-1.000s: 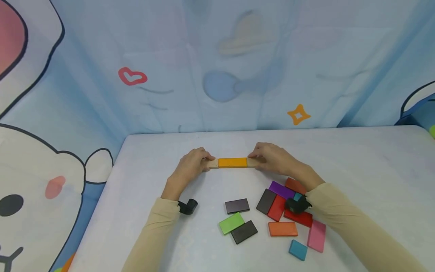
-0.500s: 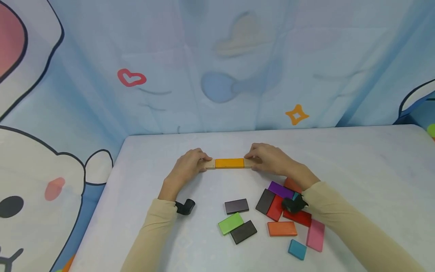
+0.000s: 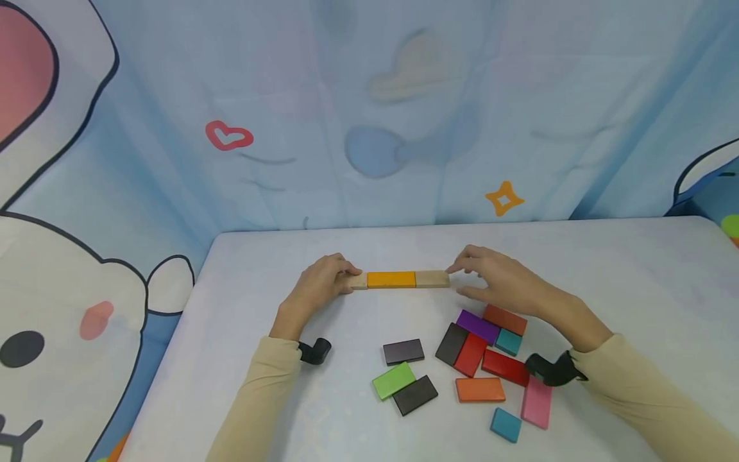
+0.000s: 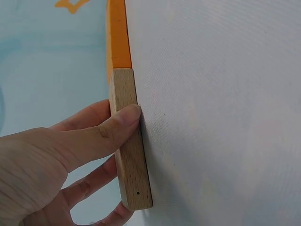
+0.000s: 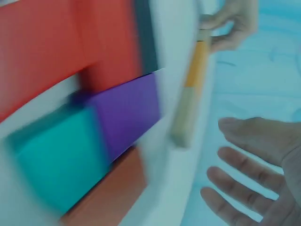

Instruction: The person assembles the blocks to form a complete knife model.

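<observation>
Three wooden blocks lie end to end in a row on the table: a plain wood block (image 4: pixel 131 165) on the left, a yellow-orange block (image 3: pixel 391 280) in the middle and another plain wood block (image 3: pixel 432 279) on the right. My left hand (image 3: pixel 320 285) pinches the left plain block between thumb and fingers. Just off the row's right end is my right hand (image 3: pixel 505 279), its fingers spread and holding nothing. In the right wrist view the right hand's fingers (image 5: pixel 244 188) are apart from the blocks.
Nearer on the white table (image 3: pixel 260 247) lie several coloured blocks, among them a purple block (image 3: pixel 478 327), an orange block (image 3: pixel 480 389), a green block (image 3: pixel 394 381) and a pink block (image 3: pixel 537 402). A printed blue curtain (image 3: pixel 323 179) hangs behind the table's far edge.
My right hand has let go of the right plain block and moved right, opening its fingers. The left hand keeps its pinch on the left block, nearly still.
</observation>
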`<state>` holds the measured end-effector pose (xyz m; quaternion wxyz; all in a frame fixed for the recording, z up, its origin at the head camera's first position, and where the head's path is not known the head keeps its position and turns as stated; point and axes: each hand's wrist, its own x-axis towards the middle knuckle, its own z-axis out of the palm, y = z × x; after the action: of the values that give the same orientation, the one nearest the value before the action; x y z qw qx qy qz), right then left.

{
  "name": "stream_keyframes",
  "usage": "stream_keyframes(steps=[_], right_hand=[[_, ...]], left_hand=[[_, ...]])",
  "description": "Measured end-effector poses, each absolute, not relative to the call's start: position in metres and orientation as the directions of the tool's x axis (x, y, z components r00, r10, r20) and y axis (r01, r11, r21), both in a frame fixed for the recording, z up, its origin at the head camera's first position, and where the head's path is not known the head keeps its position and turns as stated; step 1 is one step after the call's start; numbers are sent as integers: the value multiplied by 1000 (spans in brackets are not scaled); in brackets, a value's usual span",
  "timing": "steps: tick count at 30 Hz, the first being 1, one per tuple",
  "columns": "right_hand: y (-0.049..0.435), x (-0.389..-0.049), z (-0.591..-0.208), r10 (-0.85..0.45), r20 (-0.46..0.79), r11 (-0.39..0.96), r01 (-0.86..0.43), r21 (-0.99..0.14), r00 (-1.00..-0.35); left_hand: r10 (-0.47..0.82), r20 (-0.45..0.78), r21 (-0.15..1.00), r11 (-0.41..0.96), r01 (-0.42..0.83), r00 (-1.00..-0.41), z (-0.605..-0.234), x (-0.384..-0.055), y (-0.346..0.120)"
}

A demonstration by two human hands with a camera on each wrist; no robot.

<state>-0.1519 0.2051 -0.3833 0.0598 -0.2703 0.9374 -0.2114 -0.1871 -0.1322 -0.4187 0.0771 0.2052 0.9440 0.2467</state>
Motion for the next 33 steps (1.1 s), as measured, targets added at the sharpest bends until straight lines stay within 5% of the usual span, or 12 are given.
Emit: stream_keyframes(steps=[7,22,33], right_hand=[[240,-136,-402,-574,-122,769,-483,-419,-809],[290,-130,-417,-529,-20,770,-470,-431,-848],[279,-147,-416,-517,27,761,-474,-442,-856]], left_hand=[[420,-44,494,798,345,-907,-418,-187,-132],[405,-53,474,815,334,-913,-414,-191,-132],[392,-98,493,817,298,-915,-417,-191,-130]])
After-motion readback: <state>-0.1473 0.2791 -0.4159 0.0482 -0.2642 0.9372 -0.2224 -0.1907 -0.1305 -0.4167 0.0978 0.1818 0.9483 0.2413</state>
